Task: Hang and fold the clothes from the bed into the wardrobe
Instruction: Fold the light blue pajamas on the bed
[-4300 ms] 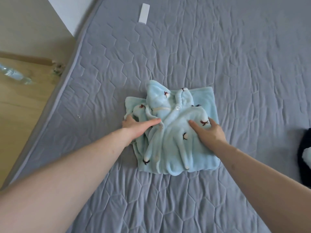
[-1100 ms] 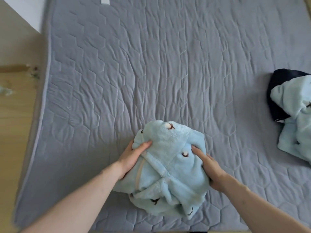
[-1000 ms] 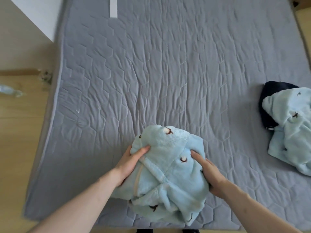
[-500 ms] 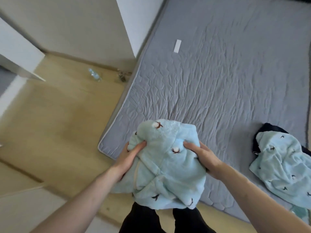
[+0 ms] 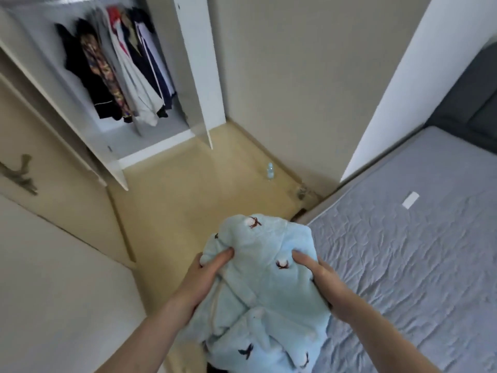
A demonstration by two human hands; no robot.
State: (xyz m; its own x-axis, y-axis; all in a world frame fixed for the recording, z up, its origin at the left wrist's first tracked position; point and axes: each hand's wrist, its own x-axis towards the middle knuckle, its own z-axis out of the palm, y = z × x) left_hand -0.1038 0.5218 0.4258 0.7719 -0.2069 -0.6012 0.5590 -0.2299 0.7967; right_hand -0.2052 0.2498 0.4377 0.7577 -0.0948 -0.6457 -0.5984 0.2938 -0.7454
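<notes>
Since the fluffy blue garment (image 5: 265,289) is already folded into a soft bundle, that part of the job looks done for this one. It is up in the air, over the floor beside the bed (image 5: 403,265), carried in front of the person. The left hand (image 5: 207,273) grips its left side, with the thumb pressed on top and the other fingers tucked under. The right hand (image 5: 322,281) grips the right side the same way. What is left, I think, is to walk it across the yellow floor (image 5: 188,211) and put it away in the wardrobe (image 5: 150,84), which stands open well apart from the bundle. Some clothes (image 5: 121,65) already hang on the rail inside. A small bottle (image 5: 269,171) sits on the floor near the wall.
</notes>
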